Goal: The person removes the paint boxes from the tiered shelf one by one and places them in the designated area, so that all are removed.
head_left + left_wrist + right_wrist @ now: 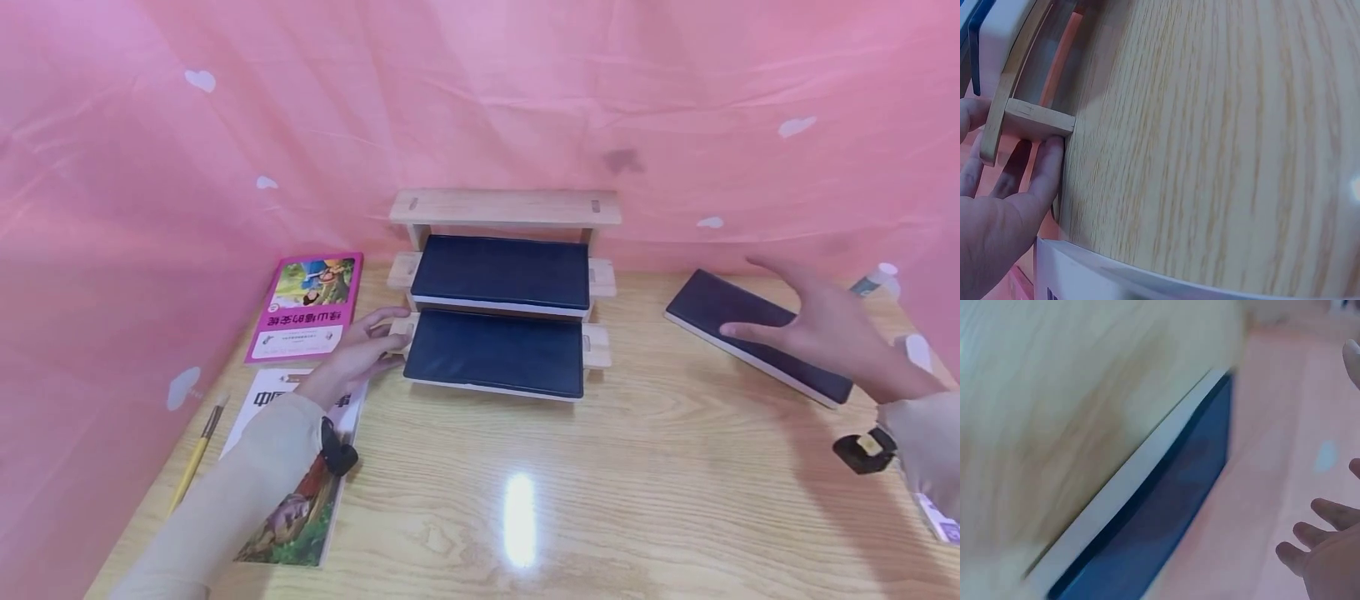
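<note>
A three-step wooden rack (506, 207) stands at the back middle. On its middle step lies a flat dark blue notebook-like block (501, 273) with a white edge, and a second such block (495, 353) lies on the lowest step. My left hand (360, 354) grips the left end of the lowest step; in the left wrist view its fingers (1046, 172) wrap round the board end and its support. A third dark blue block (750, 333) lies slantwise on the table at right. Over it hovers my right hand (832, 325), thumb and fingers spread, holding nothing.
At left lie a pink-bordered picture book (311, 308), a white-topped book (300, 500) partly under my left arm, and a yellow-handled brush (198, 454). A white-capped tube (873, 279) is behind my right hand. Pink cloth (510, 100) hangs behind the wooden table (637, 500).
</note>
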The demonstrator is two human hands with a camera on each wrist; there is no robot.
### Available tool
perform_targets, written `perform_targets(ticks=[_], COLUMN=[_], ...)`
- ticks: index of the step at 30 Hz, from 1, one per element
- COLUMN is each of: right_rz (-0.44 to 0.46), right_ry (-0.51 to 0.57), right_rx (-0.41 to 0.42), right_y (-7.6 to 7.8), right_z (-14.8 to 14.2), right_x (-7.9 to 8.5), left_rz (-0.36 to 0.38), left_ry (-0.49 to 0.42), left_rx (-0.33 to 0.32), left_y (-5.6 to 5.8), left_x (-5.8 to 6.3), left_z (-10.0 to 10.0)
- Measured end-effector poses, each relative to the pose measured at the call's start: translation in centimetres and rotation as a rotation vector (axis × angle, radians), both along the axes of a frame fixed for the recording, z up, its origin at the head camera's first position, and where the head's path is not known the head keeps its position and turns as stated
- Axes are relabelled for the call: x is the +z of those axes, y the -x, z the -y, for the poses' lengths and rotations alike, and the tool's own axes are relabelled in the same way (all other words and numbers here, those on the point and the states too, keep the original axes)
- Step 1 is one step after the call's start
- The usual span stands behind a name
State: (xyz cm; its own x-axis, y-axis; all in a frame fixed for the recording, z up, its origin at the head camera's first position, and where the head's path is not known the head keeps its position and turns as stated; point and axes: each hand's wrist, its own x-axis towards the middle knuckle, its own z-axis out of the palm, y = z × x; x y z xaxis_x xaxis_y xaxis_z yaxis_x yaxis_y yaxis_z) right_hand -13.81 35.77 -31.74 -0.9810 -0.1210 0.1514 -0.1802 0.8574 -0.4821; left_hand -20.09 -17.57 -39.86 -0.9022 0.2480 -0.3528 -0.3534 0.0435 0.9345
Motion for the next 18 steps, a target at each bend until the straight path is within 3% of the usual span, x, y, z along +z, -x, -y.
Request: perform_targets(ticks=[4, 10, 18], right_rz=[-0.095, -0.184, -0.268], right_ry=[0.039, 0.01, -0.065], right_rx=[0.127, 0.301, 0.519], right_y=[0.0, 0.9, 3.6], right_z=[4.0, 10.2, 16.5], right_x=[1.4, 2.2, 2.4], left_rz=[-0.011, -0.039, -0.029], left_ry=[-0.008, -0.045, -0.021], left_rx=[-0.002, 0.005, 0.012], left_y=[-0.1, -0.1, 0.0], left_x=[0.1, -0.1, -0.5], left_z=[-0.1, 0.0, -0.2])
